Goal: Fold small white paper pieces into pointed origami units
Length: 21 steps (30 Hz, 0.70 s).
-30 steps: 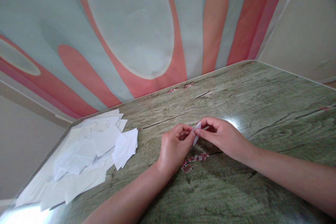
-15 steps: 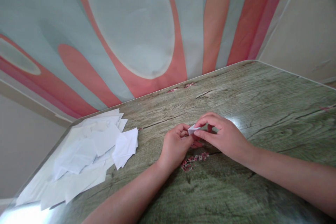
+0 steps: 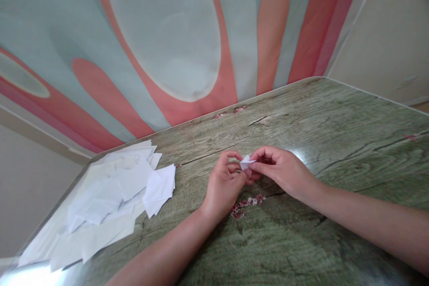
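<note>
A small folded piece of white paper (image 3: 246, 162) is held up between my two hands, above the middle of the table. My left hand (image 3: 228, 175) grips its left and lower side, with the index finger bent over behind it. From the right, my right hand (image 3: 279, 166) pinches the paper's edge between thumb and fingertips. The fingers partly cover the paper, so its full folded shape cannot be made out.
Loose sheets of white paper (image 3: 100, 205) lie in an untidy pile at the table's left. A smaller stack of paper squares (image 3: 160, 188) sits at its right edge. The wood-patterned table (image 3: 328, 134) meets a wall with a red and grey pattern (image 3: 167, 53).
My left index finger has lifted and bent away from the paper. My right fingers have closed in on its right edge, and the paper is turned slightly, showing a pointed top.
</note>
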{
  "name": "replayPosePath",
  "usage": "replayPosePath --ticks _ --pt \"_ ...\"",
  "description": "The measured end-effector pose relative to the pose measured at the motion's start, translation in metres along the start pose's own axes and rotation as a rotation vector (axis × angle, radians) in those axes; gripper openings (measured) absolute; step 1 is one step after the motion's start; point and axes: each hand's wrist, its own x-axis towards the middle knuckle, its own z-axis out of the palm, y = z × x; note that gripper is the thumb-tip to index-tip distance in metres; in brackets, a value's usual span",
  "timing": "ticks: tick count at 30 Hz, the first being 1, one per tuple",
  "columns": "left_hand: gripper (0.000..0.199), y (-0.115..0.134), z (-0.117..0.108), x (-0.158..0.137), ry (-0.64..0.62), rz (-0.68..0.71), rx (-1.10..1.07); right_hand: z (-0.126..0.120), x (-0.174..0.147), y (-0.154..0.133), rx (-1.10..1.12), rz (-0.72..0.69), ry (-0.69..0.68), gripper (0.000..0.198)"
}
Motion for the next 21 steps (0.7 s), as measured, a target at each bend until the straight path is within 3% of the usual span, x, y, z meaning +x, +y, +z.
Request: replayPosePath --ticks 5,9,13,16,21 --pt "0.013 0.000 -0.011 0.001 0.100 0.172 0.350 -0.003 0.001 -0.004 -0.172 -0.050 0.027 0.013" --pt "0.013 0.000 -0.022 0.004 0.060 0.205 0.693 -0.002 0.005 0.007 -0.294 -0.099 -0.054 0.012" --pt "0.007 -0.003 -0.031 0.008 -0.040 0.316 1.017 0.001 0.009 0.019 -0.621 -0.356 -0.041 0.009" --pt "0.006 -0.004 -0.034 0.010 -0.098 0.408 1.132 0.001 0.009 0.023 -0.725 -0.422 -0.043 0.006" --pt "0.006 -0.002 -0.037 0.008 -0.169 0.450 1.179 0.002 0.001 0.019 -0.822 -0.470 -0.021 0.006"
